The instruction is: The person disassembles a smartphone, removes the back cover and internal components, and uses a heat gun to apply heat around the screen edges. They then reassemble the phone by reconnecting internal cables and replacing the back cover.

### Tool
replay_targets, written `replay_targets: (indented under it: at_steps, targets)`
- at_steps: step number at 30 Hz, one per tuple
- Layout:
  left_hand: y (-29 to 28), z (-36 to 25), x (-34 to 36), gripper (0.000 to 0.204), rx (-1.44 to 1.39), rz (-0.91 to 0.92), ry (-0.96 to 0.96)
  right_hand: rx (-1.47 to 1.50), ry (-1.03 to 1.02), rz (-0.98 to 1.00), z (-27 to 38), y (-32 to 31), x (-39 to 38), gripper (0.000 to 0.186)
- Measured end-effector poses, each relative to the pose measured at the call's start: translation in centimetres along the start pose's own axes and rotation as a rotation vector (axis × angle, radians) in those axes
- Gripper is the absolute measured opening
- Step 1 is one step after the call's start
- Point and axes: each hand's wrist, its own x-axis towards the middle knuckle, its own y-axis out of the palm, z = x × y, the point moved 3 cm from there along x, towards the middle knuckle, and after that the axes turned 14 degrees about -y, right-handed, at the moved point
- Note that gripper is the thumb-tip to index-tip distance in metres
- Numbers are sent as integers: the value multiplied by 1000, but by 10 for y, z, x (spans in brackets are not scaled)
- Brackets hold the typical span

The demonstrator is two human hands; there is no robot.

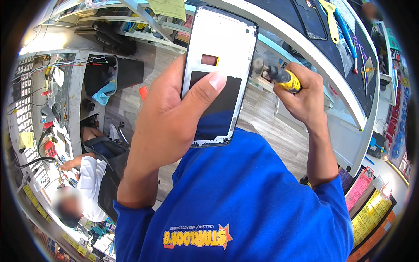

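Note:
A phone mid-frame (224,41) stands tilted in front of me, its silver inner face showing a small rectangular opening and a black panel below. My left hand (168,109) is closed round its left edge, with the thumb lying across the black panel. Closed in a fist, my right hand (307,91) grips a yellow and black rotary tool (290,81). The tool's round, blurred tip (258,66) is close to the frame's right edge; whether they touch I cannot tell.
A white-edged workbench with a dark mat (345,83) curves along the right, holding a yellow scraper (330,19) and blue tools. A dark bin (114,74) with a blue cloth stands at left. Below it, a person in a white top (91,183) works at another cluttered bench.

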Motion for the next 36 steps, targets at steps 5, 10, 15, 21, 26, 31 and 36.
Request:
replay_targets:
  at_steps: [5,10,15,21,26,31,36]
  targets:
    - [-1,0,-1,38,-21,-3,-17,32,-21,47,2,2,-2,23]
    - [-2,-1,-2,36,8,10,-4,64,-31,31,4,1,0,23]
    - [-3,-2,-3,37,17,19,-23,-8,-7,-3,1,-3,6,22]
    - [-3,-3,-6,37,18,39,-42,-27,24,-80,-3,-9,13,20]
    - [-7,-3,-5,34,-1,57,-47,15,24,-60,-2,-8,14,19]
    - [-8,-3,-5,35,3,69,-40,7,45,-105,-7,-10,18,20]
    - [-12,-6,-5,36,10,92,-90,61,28,-103,-5,-9,16,20]
